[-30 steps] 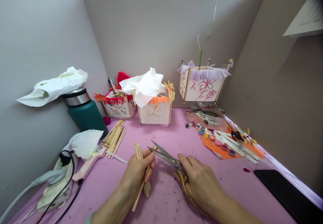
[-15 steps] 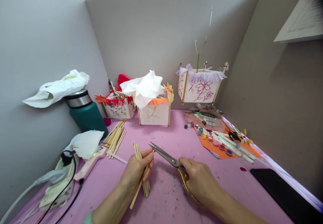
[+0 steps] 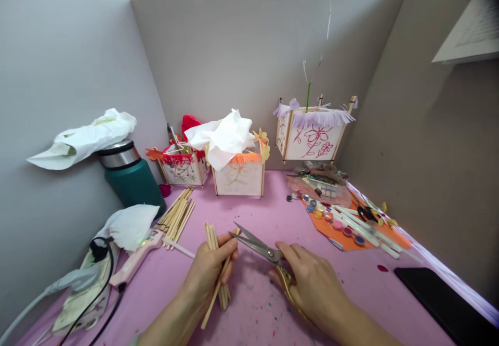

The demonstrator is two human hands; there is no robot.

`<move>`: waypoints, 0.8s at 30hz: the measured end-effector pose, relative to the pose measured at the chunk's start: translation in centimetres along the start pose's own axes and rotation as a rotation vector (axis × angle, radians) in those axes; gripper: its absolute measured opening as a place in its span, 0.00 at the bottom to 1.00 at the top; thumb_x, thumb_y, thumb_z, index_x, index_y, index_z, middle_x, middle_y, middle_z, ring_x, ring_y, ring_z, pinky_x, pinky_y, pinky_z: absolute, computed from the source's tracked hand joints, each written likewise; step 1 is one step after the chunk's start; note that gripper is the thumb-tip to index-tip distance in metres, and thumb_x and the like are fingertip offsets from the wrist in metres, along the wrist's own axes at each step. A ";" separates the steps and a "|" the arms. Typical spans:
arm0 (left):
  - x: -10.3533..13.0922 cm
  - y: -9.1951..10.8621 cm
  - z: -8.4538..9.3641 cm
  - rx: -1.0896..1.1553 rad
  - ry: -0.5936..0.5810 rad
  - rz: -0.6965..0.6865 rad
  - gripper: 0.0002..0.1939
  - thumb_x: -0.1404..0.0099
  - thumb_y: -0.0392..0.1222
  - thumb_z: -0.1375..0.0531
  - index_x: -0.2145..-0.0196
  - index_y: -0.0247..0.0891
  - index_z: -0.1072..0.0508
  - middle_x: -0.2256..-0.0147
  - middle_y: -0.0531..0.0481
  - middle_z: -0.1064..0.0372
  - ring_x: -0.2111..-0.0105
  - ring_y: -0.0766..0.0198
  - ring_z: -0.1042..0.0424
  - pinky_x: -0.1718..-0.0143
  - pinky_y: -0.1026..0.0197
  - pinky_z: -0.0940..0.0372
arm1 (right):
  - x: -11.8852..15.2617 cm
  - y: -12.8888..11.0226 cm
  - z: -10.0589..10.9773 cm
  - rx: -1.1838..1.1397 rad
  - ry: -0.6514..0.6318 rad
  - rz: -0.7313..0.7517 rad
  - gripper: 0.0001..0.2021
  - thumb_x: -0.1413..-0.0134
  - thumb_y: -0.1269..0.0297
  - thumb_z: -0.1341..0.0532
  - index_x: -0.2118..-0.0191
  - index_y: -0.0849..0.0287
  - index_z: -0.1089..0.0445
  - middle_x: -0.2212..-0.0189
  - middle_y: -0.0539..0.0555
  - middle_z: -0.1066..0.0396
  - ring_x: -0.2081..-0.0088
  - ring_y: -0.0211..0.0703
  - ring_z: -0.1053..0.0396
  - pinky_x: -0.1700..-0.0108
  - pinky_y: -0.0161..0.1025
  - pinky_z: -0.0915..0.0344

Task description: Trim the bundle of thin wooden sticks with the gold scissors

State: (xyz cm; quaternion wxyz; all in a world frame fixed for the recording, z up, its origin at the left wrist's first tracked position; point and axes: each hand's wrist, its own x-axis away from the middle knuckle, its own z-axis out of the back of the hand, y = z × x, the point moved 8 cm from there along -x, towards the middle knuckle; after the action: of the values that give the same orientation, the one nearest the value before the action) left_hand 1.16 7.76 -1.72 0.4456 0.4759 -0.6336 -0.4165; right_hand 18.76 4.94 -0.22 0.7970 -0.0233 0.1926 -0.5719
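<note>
Pale, straw-coloured wood makes up the slim bundle of straight sticks (image 3: 211,235) held above the smooth purple table cover (image 3: 253,317), near its front middle. The left hand (image 3: 213,259) is curled around it, thumb folded across and pressing towards the fingers; one separate thin wooden stick (image 3: 211,304) slants across the grip, its lower end splayed away from the others. The left forearm rises from the lower edge, angled inward.

Opposite are the scissors with grey metal blades and a curved, gold-coloured handle (image 3: 271,253), parted in a narrow V whose tips reach the left thumb and the upper end of the slanting stick; whether steel touches wood cannot be told. The right hand (image 3: 310,276) is wrapped around the handle, knuckles up, index finger bent near the pivot, its forearm coming in from the lower right.

Beyond the left hand lies a loose, fanned pile of similar sticks (image 3: 179,215), some dark-banded, beside a glossy pale-pink glue gun (image 3: 136,260). Further back stands a white-panelled, stick-framed box with orange fringe (image 3: 239,180), topped by crumpled white tissue (image 3: 226,135).
</note>
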 end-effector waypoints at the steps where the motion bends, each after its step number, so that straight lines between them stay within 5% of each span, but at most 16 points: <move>1: 0.0 -0.1 0.0 -0.007 -0.001 0.003 0.10 0.42 0.44 0.40 0.74 0.33 0.31 0.84 0.57 0.39 0.91 0.81 0.51 0.88 0.71 0.62 | 0.0 0.0 -0.1 0.011 0.004 0.001 0.16 0.46 0.60 0.44 0.51 0.57 0.36 0.66 0.55 0.30 0.65 0.48 0.31 0.65 0.39 0.41; 7: 0.3 -0.1 0.0 -0.040 0.007 0.000 0.13 0.42 0.44 0.41 0.78 0.33 0.33 0.89 0.60 0.45 0.92 0.80 0.52 0.86 0.71 0.62 | 0.2 -0.3 -0.8 0.068 -0.012 0.021 0.15 0.46 0.67 0.45 0.51 0.58 0.36 0.67 0.55 0.30 0.67 0.47 0.31 0.66 0.39 0.42; 12: 0.4 0.2 0.0 -0.019 0.030 0.004 0.13 0.45 0.45 0.38 0.78 0.32 0.33 0.85 0.57 0.39 0.92 0.81 0.52 0.88 0.70 0.64 | 0.3 -0.3 -1.0 0.095 -0.048 0.004 0.11 0.47 0.71 0.47 0.59 0.57 0.33 0.71 0.53 0.28 0.71 0.44 0.30 0.71 0.37 0.46; 18: 0.3 0.0 0.4 -0.015 0.066 0.010 0.16 0.47 0.46 0.37 0.63 0.32 0.27 0.81 0.57 0.36 0.92 0.81 0.50 0.89 0.71 0.59 | 0.1 -0.2 -0.8 0.069 -0.043 0.000 0.08 0.46 0.70 0.48 0.67 0.57 0.32 0.75 0.52 0.27 0.74 0.42 0.30 0.73 0.37 0.49; 24: 0.4 0.2 0.2 -0.015 0.066 -0.021 0.18 0.46 0.45 0.38 0.59 0.32 0.28 0.78 0.55 0.34 0.90 0.81 0.48 0.88 0.71 0.57 | 0.4 0.3 0.3 0.051 0.067 -0.027 0.18 0.48 0.71 0.47 0.51 0.54 0.34 0.67 0.51 0.28 0.68 0.44 0.30 0.69 0.38 0.44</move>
State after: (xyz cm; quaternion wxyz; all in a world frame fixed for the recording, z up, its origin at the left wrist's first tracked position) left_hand 0.85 7.39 -1.49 0.4653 0.4926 -0.6105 -0.4100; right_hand 19.23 4.67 -0.13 0.7826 0.0134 0.2041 -0.5880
